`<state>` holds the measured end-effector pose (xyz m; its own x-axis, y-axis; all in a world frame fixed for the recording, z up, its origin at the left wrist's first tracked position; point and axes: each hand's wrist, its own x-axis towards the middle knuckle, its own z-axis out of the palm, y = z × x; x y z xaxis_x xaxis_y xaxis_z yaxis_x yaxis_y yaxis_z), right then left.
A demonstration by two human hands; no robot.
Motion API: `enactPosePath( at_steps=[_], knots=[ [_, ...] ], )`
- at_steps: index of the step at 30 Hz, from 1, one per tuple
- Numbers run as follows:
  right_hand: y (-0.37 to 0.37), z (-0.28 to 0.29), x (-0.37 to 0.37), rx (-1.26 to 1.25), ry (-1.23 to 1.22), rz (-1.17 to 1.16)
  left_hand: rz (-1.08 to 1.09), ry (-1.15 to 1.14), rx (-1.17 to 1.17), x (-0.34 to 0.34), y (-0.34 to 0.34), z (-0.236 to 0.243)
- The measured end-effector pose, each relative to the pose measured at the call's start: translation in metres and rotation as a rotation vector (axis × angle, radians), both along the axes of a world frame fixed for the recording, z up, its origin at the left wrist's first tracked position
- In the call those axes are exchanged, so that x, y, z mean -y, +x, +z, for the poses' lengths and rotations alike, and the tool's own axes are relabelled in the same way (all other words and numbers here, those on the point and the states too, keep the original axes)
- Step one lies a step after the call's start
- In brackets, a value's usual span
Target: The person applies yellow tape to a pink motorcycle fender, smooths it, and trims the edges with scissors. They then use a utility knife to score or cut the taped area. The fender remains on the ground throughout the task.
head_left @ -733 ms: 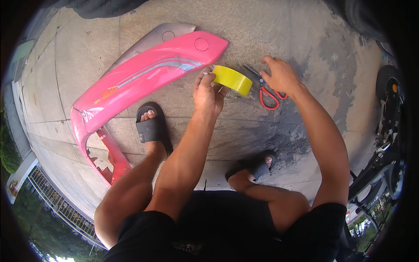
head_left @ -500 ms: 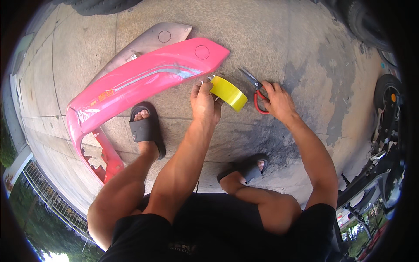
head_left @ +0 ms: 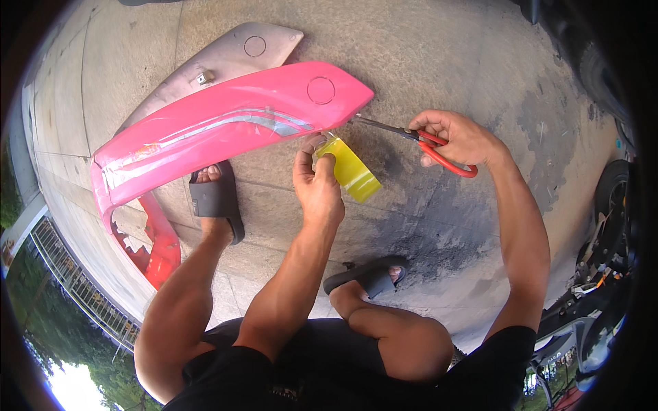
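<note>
Between the thumb and fingers of my left hand (head_left: 319,188), a roll of yellow adhesive tape (head_left: 353,171) is pinched by its near end, the rest of it slanting out toward my right side. Just beyond those fingertips lies the lower edge of a pink scooter body panel (head_left: 226,127), which stretches away to the left of my left hand and narrows to a point ahead, between my two hands; I can't tell whether my fingers touch it. My right hand (head_left: 459,137) is curled around the red handles of a pair of scissors (head_left: 410,133), the dark blades aimed leftward, their tips just beside the panel's pointed end. I can't make out whether they touch it. Farther beyond my left hand, a greyish panel (head_left: 264,51) lies partly behind the pink one, with a small metal clip (head_left: 205,77) on it. My left sandal (head_left: 218,202) is to the left of my left wrist, my right sandal (head_left: 373,276) nearer my body, between my forearms. Well off to the right of my right forearm stands a motorcycle (head_left: 600,274).
</note>
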<state>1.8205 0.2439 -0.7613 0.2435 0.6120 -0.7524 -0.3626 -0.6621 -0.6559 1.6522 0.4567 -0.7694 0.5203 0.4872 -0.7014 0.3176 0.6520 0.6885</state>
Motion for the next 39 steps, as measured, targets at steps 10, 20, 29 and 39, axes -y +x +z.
enactPosePath(
  at_steps=[10, 20, 29, 39],
  knots=[
    [0.068, -0.021, -0.052, -0.147, -0.007, 0.410, 0.047, 0.039, 0.055, 0.000, -0.012, -0.010],
    [0.069, -0.031, -0.078, -0.161, 0.118, 0.475, -0.012, 0.021, 0.053, -0.002, -0.016, -0.005],
    [0.062, -0.030, -0.091, -0.082, 0.045, 0.521, -0.017, -0.012, 0.042, -0.006, -0.015, -0.006],
    [0.055, -0.035, -0.095, -0.126, 0.161, 0.485, -0.051, -0.034, 0.055, -0.009, -0.012, -0.004]
  ],
)
